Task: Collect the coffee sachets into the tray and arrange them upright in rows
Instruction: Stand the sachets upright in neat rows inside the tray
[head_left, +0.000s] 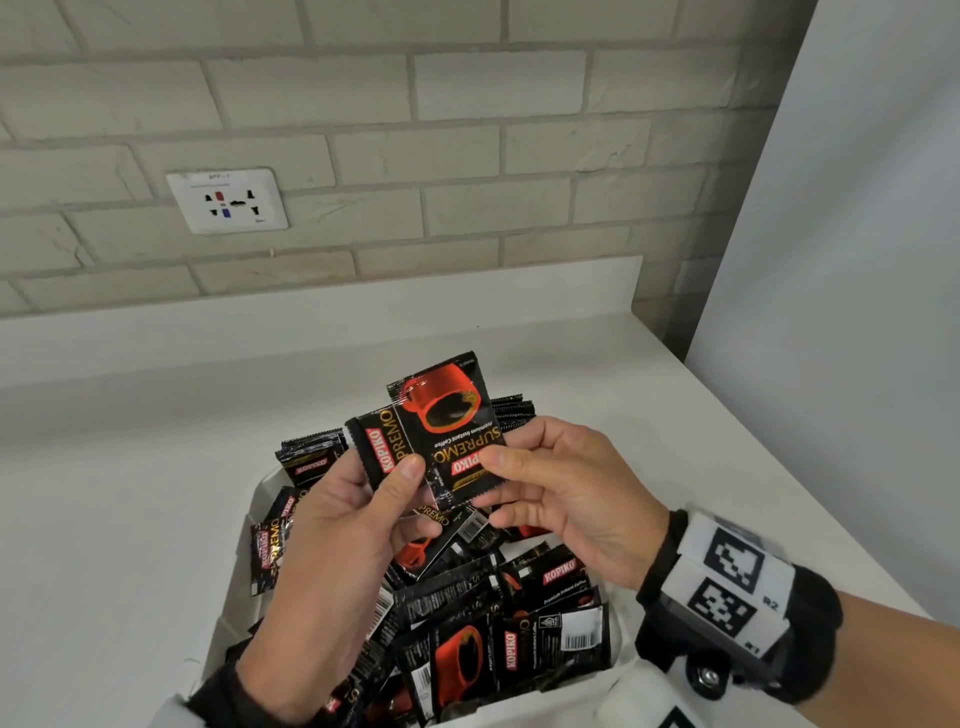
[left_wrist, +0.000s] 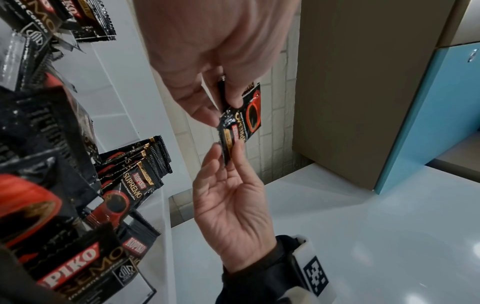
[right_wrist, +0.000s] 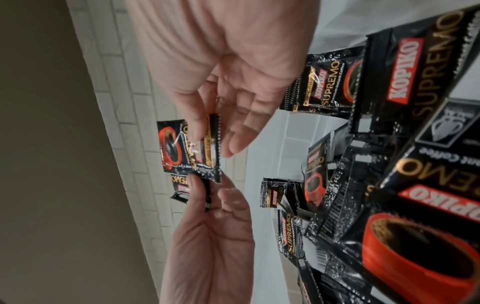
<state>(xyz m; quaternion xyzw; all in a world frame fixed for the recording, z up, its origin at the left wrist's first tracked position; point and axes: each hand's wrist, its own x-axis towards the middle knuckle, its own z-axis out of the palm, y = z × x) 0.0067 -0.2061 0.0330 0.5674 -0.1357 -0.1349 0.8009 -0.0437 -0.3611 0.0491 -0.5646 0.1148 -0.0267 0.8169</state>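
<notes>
1. Both hands are hovering over the white tray (head_left: 257, 499), which is sitting at 6 o'clock on the white counter (head_left: 130, 467), heaped with loose coffee sachets (head_left: 519, 623).
2. The right hand (head_left: 576, 499) is pinching an upside-down sachet (head_left: 452, 431) by its lower edge, thumb in front, its long axis running 12 to 6 and leaning slightly toward 1 o'clock.
3. The left hand (head_left: 353, 519) is pinching a second sachet (head_left: 382, 441) between thumb and fingers; it is lying just behind the first and overlapping it on the 9 o'clock side.
4. Standing sachets (head_left: 311, 452) are already lining the tray's far wall at 12 o'clock from the hands, edge-on.
5. Judgement: the held pair is probably being squared together. The standing row is lying just beyond both hands, the left hand slightly nearer its 10 o'clock end; the upside-down sachet may need turning first.
</notes>
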